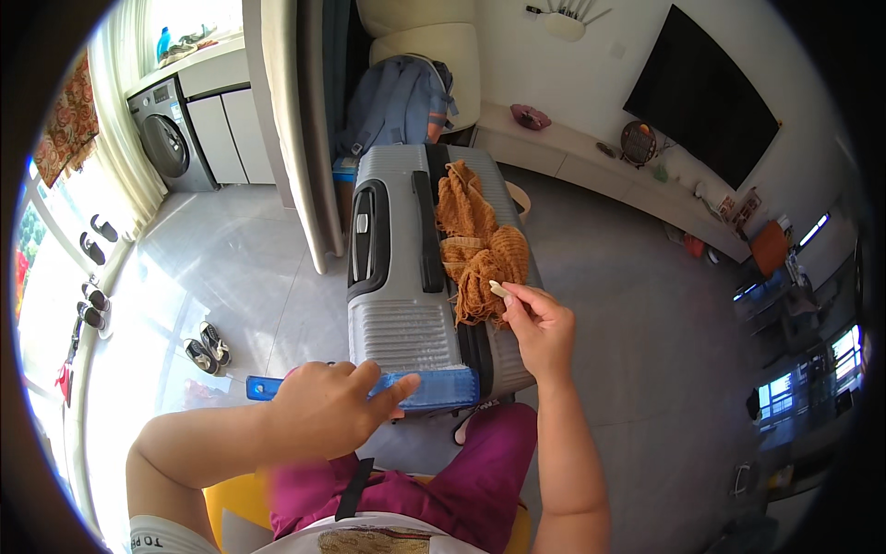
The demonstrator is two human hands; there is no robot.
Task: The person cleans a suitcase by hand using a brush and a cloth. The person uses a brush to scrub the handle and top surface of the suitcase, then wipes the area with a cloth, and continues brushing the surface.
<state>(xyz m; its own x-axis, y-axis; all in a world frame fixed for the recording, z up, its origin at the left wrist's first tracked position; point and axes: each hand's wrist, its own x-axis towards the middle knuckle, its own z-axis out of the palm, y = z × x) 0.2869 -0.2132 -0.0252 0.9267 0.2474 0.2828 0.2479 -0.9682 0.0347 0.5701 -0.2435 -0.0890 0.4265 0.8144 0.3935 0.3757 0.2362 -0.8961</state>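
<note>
A grey ribbed suitcase (406,328) lies on its side before me, its black handles facing up. My left hand (328,406) is closed around a blue plastic brush (443,388) with pale bristles along its upper edge, held over the suitcase's near end. Between thumb and forefinger, my right hand (544,332) pinches a small cream-coloured piece (499,289); its exact kind is unclear. Just beyond those fingers, a crumpled orange-brown cloth (480,249) rests across the suitcase's right part.
Past the suitcase's far end, a blue-grey backpack (401,102) leans on a cream seat (420,42). A low white cabinet (554,157) runs along the right wall. Dark sneakers (208,348) stand on the grey floor at left, near a curtain (300,138).
</note>
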